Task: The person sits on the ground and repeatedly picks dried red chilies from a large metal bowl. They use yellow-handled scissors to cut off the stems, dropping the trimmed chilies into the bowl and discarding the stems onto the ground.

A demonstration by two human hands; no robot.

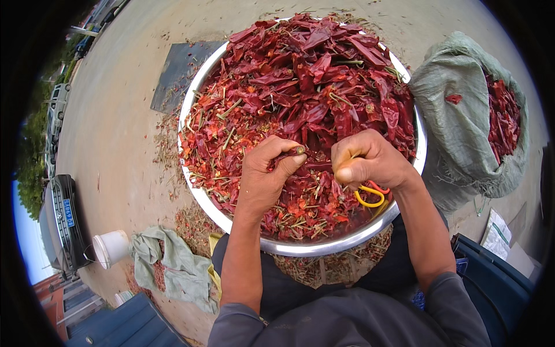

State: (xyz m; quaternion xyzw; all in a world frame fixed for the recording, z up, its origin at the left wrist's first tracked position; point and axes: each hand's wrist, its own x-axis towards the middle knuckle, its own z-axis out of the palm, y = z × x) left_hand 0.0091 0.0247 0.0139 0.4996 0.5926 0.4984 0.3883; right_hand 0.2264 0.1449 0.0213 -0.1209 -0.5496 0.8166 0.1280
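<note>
A wide metal basin (299,249) heaped with dried red chili peppers (318,73) stands before me, with broken red pieces, seeds and pale stems at its left and near side. Over the heap, my left hand (266,169) pinches a dark red dried chili pepper (299,150), its round stem end up between thumb and fingertips. My right hand (368,160) is closed just to the right, its thumb on a thin pale stem that shows above the fingers. Scissors with yellow and red handles (373,197) show just below this hand; whether it holds them I cannot tell.
A green woven sack (459,108) of red peppers stands against the basin's right side. A dark board (180,71) lies at the upper left. A crumpled sack (182,264), a white bucket (110,247) and a parked car (63,221) are at the left, with stem litter on the ground.
</note>
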